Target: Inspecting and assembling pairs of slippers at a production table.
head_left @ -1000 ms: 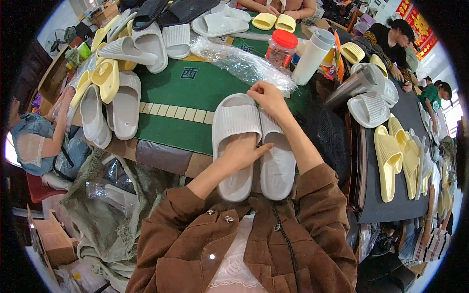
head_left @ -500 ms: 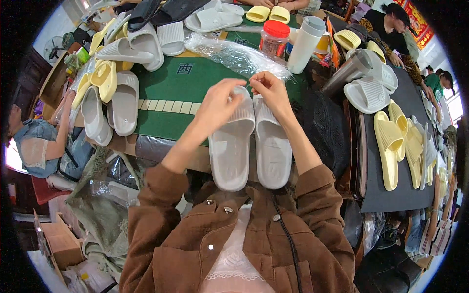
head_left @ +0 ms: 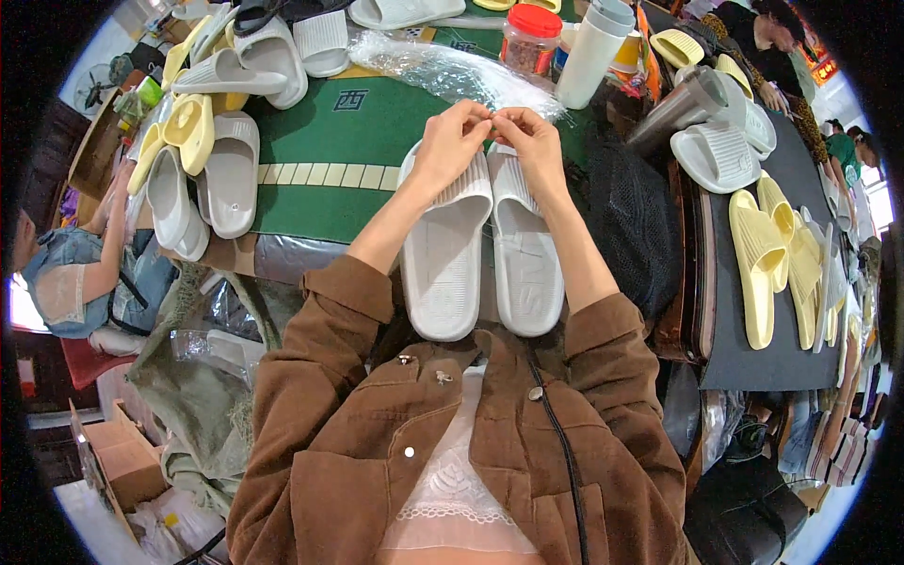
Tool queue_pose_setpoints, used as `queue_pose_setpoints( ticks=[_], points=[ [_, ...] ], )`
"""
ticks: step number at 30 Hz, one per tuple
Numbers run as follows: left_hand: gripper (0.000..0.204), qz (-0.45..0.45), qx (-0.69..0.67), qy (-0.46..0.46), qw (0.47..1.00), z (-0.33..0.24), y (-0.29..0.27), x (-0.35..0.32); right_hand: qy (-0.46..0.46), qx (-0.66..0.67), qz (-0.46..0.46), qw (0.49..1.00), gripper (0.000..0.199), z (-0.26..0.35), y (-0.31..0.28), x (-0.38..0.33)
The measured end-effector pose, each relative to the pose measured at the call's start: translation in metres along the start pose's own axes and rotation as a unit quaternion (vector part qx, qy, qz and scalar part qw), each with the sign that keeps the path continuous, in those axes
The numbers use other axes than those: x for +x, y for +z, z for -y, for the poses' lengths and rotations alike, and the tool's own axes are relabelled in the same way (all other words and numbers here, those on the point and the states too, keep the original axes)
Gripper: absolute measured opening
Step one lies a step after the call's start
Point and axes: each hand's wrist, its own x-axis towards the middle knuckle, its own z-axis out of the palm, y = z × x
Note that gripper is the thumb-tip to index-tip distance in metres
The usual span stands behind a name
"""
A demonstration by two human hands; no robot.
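Observation:
A pair of grey slide slippers lies side by side before me, the left slipper (head_left: 441,268) and the right slipper (head_left: 529,273), toe ends away from me. Over their straps, my left hand (head_left: 452,146) and my right hand (head_left: 532,146) meet fingertip to fingertip. Each is closed in a pinch; whatever lies between the fingers is too small to make out. Just beyond them, crumpled clear plastic bags (head_left: 443,68) spread across the green table mat (head_left: 306,122).
Grey and yellow slippers (head_left: 229,174) pile up at the left. A red-lidded jar (head_left: 530,40), a white bottle (head_left: 595,56) and a steel tumbler (head_left: 680,104) stand at the far right. More yellow slippers (head_left: 755,273) rest on a dark board (head_left: 730,363). Other people sit on both sides.
My left hand has moved from an open-fingered pose over the left strap to a pinch against my right fingertips. The view has shifted slightly, so the slippers appear higher.

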Motion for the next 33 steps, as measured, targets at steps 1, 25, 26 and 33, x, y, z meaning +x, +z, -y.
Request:
queue_pose_setpoints(
  ticks=[1, 25, 26, 33],
  points=[
    [0.018, -0.001, 0.0, 0.002, 1.0, 0.0, 0.0, -0.001, 0.003, 0.018, 0.005, 1.0, 0.013, 0.001, 0.002, -0.003],
    [0.011, -0.072, -0.005, 0.051, 0.996, -0.005, 0.009, -0.012, -0.033, -0.06, 0.002, 0.998, 0.02, 0.004, 0.0, -0.011],
    [0.011, -0.071, -0.021, 0.05, 0.996, -0.006, 0.009, -0.012, -0.035, -0.058, 0.005, 0.998, 0.02, 0.004, 0.0, -0.011],
    [0.012, -0.07, -0.004, 0.071, 0.995, -0.001, 0.008, -0.013, -0.06, -0.076, 0.032, 0.995, 0.022, 0.004, 0.001, -0.008]
  ],
)
